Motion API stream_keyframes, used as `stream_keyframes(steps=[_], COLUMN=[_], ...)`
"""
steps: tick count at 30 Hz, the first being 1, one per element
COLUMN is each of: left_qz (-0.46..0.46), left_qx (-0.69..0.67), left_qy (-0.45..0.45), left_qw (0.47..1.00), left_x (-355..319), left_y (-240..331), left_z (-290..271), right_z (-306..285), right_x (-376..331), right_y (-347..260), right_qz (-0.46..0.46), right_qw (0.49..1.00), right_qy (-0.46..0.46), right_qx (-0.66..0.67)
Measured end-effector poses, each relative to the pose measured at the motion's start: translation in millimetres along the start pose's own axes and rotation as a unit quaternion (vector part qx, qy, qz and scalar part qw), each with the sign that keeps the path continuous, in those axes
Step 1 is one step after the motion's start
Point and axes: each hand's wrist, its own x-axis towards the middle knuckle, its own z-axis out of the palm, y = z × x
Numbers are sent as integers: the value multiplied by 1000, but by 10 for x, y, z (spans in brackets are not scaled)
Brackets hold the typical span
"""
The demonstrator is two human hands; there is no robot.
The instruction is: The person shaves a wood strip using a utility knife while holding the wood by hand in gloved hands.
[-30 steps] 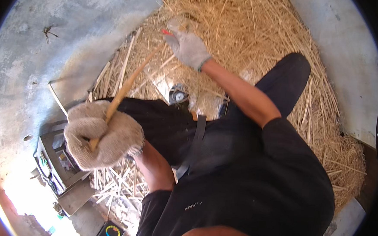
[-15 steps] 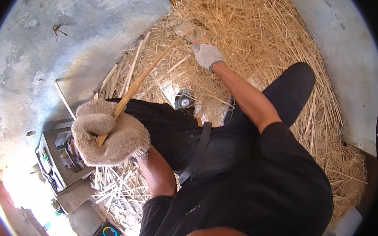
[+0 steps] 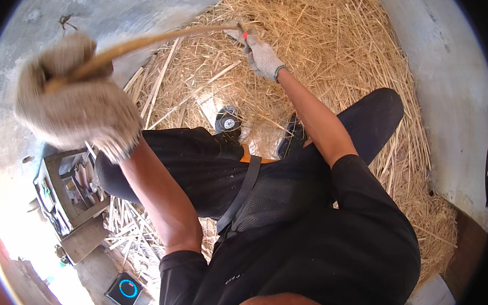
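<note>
In a knitted work glove, my left hand [image 3: 84,109] is raised at the left and closed around the near end of a long, tan wooden strip [image 3: 156,37]. The strip arcs away to the right, its far end beside my right hand [image 3: 265,60]. That hand, gloved too, is closed on a small tool [image 3: 244,35] with a red spot and a dark tip. The tool's tip meets or overlaps the strip; whether it is a knife I cannot make out. My fingers hide most of its handle.
Curly straw-coloured shavings [image 3: 328,51] cover the floor around my legs. A small dark round device [image 3: 228,120] sits near my feet. To the left are a wooden box [image 3: 75,215] of odds and ends and a black device with a blue ring [image 3: 125,291]. Grey walls [image 3: 444,81] flank me.
My left hand has swung up and to the left with the strip, which now lies flatter and bends more. My right hand has shifted slightly up and left.
</note>
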Motion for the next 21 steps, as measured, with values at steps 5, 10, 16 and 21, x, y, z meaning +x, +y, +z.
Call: stream_keyframes(steps=[5,10,16,21], left_qz=[4,7,71,80], left_qx=[3,82,159,118], left_qy=[88,69,20,86], left_qw=[996,994,985,986], left_x=[333,458,530,387], left_y=[-217,-561,-408,-314], left_z=[160,64,1,152], right_z=[153,171,51,176], right_x=[-98,131,164,-47], right_y=[-434,-333,-557,-558], right_qz=[-415,-300,99,-51], right_qw=[843,835,977,998], right_qy=[230,136,-178,-22], right_qx=[-255,-441,67,7])
